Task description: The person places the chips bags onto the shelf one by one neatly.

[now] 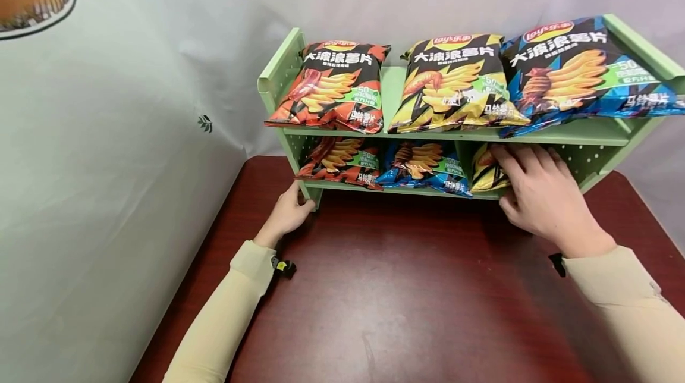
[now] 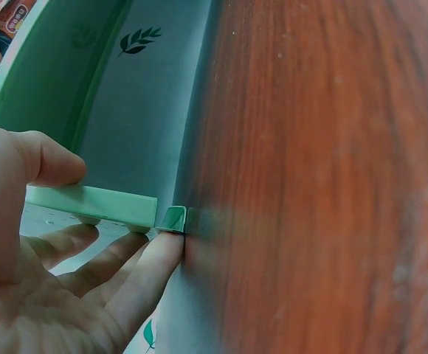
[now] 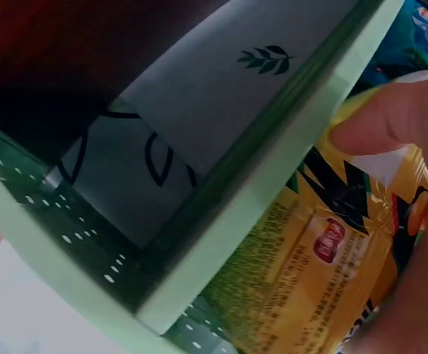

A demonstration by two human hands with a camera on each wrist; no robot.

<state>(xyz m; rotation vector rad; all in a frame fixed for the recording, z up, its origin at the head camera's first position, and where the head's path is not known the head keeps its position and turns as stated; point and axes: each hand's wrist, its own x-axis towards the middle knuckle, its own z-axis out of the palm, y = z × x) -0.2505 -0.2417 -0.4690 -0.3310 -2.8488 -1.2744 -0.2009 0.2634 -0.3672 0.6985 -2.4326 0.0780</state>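
Observation:
A green two-tier shelf [image 1: 567, 131] stands on the dark red table. At its lower left corner, my left hand [image 1: 287, 209] pinches the side panel; in the left wrist view the thumb lies on one side of the green edge [image 2: 88, 204] and the fingers on the other. My right hand [image 1: 548, 195] reaches into the lower tier at the right and grips a yellow chip bag [image 1: 484, 170], partly hidden behind it. The right wrist view shows that bag's back [image 3: 302, 273] between thumb and fingers, beside the shelf board.
Red [image 1: 342, 88], yellow [image 1: 455, 88] and blue chip bags [image 1: 583, 77] sit on the upper tier. Below are a red bag [image 1: 342, 160] and a blue bag [image 1: 423, 166]. A pale fabric wall [image 1: 134, 151] borders the table [image 1: 401, 288].

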